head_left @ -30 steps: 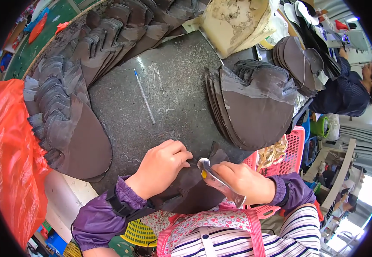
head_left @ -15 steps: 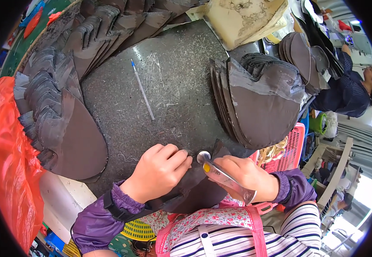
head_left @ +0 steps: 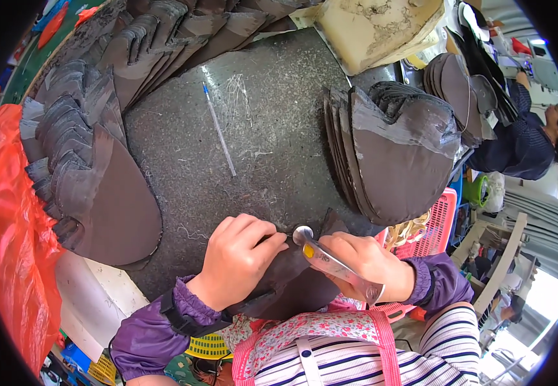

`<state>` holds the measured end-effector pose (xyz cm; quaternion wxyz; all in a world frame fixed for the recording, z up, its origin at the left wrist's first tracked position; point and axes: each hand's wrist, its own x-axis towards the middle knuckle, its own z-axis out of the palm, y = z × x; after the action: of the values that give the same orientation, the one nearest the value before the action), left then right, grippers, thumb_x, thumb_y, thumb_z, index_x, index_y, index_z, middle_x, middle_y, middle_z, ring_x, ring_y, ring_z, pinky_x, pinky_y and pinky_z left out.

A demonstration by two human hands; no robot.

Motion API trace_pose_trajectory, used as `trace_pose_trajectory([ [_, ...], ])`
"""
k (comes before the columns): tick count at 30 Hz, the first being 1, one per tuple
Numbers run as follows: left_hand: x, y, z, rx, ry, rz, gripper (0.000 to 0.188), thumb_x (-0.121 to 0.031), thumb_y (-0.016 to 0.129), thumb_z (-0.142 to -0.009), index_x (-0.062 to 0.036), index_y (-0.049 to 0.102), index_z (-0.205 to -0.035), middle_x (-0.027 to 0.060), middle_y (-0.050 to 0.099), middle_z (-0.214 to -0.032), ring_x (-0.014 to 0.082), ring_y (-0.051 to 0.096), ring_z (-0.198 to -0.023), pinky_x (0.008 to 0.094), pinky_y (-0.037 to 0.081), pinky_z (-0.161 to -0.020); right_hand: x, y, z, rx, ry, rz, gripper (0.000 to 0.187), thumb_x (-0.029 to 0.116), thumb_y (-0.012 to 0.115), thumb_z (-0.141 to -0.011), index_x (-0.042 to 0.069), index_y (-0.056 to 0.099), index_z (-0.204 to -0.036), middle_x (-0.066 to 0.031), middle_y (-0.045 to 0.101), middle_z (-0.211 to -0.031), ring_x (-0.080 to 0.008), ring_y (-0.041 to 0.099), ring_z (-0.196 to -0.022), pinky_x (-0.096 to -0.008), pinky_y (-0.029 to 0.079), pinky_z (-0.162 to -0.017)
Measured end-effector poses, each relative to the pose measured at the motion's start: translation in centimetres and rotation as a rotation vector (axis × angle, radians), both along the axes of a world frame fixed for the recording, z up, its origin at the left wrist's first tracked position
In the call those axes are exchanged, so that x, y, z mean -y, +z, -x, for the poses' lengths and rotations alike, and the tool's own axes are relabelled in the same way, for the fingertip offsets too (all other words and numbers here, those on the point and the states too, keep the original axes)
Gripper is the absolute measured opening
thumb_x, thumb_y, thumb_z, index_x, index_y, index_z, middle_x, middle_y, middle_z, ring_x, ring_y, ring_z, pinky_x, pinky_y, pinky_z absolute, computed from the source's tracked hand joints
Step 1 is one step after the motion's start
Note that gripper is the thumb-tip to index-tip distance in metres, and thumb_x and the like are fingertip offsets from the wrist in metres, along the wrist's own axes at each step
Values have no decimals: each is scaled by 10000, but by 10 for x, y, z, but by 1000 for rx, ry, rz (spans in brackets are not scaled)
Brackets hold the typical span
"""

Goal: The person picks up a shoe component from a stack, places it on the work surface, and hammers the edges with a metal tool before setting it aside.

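On the table [head_left: 182, 138]: a pen [head_left: 220, 132], loose threads [head_left: 243, 91] just right of it, brown pieces [head_left: 125, 202] left, a stack [head_left: 401, 164] farther right.

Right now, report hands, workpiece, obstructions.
Right hand grips round-headed metal tool. Left hand at edge of brown leather-like piece. Piece partly hidden. Blue-tipped pen lies clear beyond.

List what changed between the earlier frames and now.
The near end of the long silver metal tool in the right hand swung rightward; the view shifted slightly. Nothing was visibly grabbed or released. The left hand stays at the flat dark-brown piece; the slim clear blue-tipped pen lies unmoved.
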<state>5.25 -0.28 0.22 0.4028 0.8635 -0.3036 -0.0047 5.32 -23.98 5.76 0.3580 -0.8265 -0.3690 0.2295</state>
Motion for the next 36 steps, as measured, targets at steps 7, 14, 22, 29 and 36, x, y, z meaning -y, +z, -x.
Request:
trace_pose_trajectory([
  [7, 2, 6, 7, 159, -87, -165, 233, -114, 716, -719, -11, 689, -925, 71, 635, -888, 241, 613, -810, 352, 487, -688, -6, 2, -5, 1, -59, -26, 361, -13, 667, -748, -33, 551, -1089, -179, 511, -842, -352, 574, -698, -429, 498, -591],
  [14, 4, 9, 18, 48, 41, -138, 240, -112, 675, -721, 5, 684, -930, 84, 630, -903, 248, 613, -831, 362, 492, -708, -9, 5, -9, -53, 5, 60, 433, -12, 659, -737, -35, 511, -1143, -206, 510, -883, -389, 577, -729, -460, 498, -623],
  [22, 4, 2, 31, 97, 124, -78, 253, -70, 672, -695, 17, 679, -933, 96, 624, -919, 262, 613, -834, 375, 495, -707, -10, 8, -15, -43, 63, 32, 507, -20, 658, -698, -51, 463, -1166, -207, 514, -881, -408, 571, -752, -470, 496, -636],
  [29, 9, 8, 35, 164, 65, -211, 247, -57, 735, -708, 19, 676, -936, 98, 621, -915, 277, 608, -824, 378, 496, -708, -12, 4, -17, -48, 87, 74, 568, -10, 678, -644, -67, 445, -1159, -223, 530, -897, -437, 579, -764, -480, 496, -649],
  [36, 0, 0, 42, 20, 264, 21, 220, -78, 681, -742, 47, 669, -924, 112, 617, -892, 257, 604, -829, 350, 495, -732, -14, 7, -22, -118, 111, 96, 558, -16, 686, -614, -64, 450, -1118, -236, 542, -916, -449, 588, -771, -480, 497, -649],
])
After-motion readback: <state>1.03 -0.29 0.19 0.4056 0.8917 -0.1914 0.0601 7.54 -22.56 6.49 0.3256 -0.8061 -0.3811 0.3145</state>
